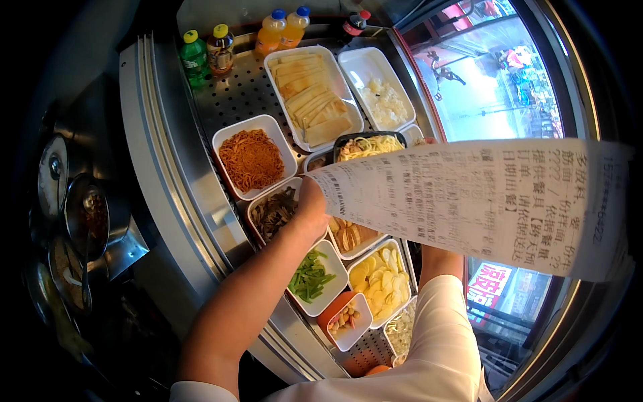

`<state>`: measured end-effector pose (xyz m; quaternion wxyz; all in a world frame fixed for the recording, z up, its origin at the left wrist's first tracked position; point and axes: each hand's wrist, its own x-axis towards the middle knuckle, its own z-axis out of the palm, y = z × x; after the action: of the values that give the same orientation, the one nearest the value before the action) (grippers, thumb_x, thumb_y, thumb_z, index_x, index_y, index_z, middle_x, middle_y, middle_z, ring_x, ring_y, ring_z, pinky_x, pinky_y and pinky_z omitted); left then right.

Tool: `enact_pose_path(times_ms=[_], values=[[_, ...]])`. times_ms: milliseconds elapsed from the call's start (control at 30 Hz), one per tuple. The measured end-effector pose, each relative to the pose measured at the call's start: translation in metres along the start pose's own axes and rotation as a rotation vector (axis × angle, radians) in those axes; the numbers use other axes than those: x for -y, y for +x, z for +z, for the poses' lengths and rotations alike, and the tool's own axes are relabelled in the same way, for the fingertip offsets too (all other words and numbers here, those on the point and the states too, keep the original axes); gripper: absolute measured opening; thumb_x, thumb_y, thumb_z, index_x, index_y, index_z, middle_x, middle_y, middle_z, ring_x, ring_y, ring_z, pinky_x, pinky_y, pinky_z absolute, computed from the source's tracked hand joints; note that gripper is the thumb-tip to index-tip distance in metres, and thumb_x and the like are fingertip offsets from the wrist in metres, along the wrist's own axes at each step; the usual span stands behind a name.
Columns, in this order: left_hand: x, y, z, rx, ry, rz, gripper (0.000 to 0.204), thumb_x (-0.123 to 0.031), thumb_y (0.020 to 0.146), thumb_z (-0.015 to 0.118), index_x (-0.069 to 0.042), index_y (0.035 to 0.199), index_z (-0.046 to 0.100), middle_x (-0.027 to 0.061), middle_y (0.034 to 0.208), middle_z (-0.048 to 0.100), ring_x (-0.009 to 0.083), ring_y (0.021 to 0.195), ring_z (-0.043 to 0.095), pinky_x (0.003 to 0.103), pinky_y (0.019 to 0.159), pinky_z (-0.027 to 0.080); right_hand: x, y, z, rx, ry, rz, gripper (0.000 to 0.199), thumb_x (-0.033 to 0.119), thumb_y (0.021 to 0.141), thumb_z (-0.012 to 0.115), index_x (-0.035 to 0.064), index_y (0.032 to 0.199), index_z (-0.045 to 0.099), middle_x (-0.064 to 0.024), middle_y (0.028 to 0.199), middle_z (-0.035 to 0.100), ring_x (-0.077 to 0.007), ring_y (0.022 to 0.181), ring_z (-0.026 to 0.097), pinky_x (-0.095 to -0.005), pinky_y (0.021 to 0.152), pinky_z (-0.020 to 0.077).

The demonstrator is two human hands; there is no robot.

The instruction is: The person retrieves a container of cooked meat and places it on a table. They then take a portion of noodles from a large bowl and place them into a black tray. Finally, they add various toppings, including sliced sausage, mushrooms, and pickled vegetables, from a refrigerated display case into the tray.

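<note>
A long white printed paper slip stretches across the view in front of both arms. My left hand is at its narrow left end, over the trays; its fingers are hidden, so whether it grips the slip cannot be told. Behind the slip, my right forearm reaches forward, and the slip covers that hand. Just beyond my hands stands a black bowl of pale yellow shreds. Near my left hand are a white tray of dark strips and a tray of brown slices.
Around these stand trays of orange-red shreds, folded pale sheets, white pieces, green pieces and yellow slices. Several bottles line the back. Metal pots with spoons stand at left; a window is at right.
</note>
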<state>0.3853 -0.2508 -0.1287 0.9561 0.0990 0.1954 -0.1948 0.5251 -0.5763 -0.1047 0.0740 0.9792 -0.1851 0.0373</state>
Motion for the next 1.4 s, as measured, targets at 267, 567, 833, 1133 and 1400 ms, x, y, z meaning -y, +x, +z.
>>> enact_pose_path(times_ms=[267, 567, 833, 1133, 1400], values=[[0.017, 0.012, -0.021, 0.054, -0.001, -0.106, 0.031, -0.024, 0.107, 0.053, -0.006, 0.132, 0.059, 0.0068, 0.125, 0.066, 0.0167, 0.113, 0.065, 0.032, 0.093, 0.054, -0.066, -0.025, -0.071, -0.301, 0.491, 0.082, 0.05, 0.023, 0.086, 0.073, 0.0135, 0.134, 0.061, -0.0131, 0.126, 0.07, -0.0347, 0.119, 0.066, -0.0447, 0.099, 0.0521], [0.004, -0.005, 0.014, -0.089, 0.435, -0.04, 0.03, -0.018, 0.096, 0.071, -0.002, 0.121, 0.068, 0.0032, 0.11, 0.071, 0.0126, 0.093, 0.068, 0.028, 0.073, 0.054, -0.059, -0.08, -0.121, -0.4, 0.925, 0.036, 0.048, 0.022, 0.086, 0.073, 0.0134, 0.132, 0.063, -0.0127, 0.126, 0.071, -0.0344, 0.118, 0.066, -0.0441, 0.098, 0.0524], [0.005, -0.016, 0.032, -0.084, 0.595, 0.053, 0.032, -0.02, 0.098, 0.07, -0.003, 0.124, 0.069, 0.0046, 0.112, 0.071, 0.0124, 0.1, 0.065, 0.029, 0.083, 0.052, -0.025, -0.146, -0.06, -0.13, 0.688, -0.004, 0.046, 0.02, 0.086, 0.073, 0.0132, 0.13, 0.064, -0.0124, 0.125, 0.071, -0.0342, 0.117, 0.066, -0.0436, 0.097, 0.0527], [-0.002, -0.024, 0.036, 0.05, 0.216, 0.126, 0.039, -0.022, 0.101, 0.066, -0.003, 0.135, 0.058, 0.0063, 0.12, 0.065, 0.0156, 0.113, 0.062, 0.031, 0.088, 0.054, -0.049, -0.126, -0.087, -0.259, 0.8, 0.065, 0.043, 0.019, 0.086, 0.073, 0.013, 0.128, 0.066, -0.0121, 0.124, 0.071, -0.034, 0.116, 0.067, -0.043, 0.097, 0.0531], [-0.032, -0.003, 0.027, 0.044, 0.164, 0.169, 0.032, -0.014, 0.103, 0.058, -0.001, 0.132, 0.06, 0.0087, 0.12, 0.068, 0.0168, 0.107, 0.066, 0.033, 0.091, 0.054, -0.029, -0.08, -0.025, -0.104, 0.444, 0.092, 0.041, 0.018, 0.086, 0.073, 0.0129, 0.126, 0.067, -0.0118, 0.123, 0.071, -0.0338, 0.114, 0.067, -0.0425, 0.096, 0.0534]])
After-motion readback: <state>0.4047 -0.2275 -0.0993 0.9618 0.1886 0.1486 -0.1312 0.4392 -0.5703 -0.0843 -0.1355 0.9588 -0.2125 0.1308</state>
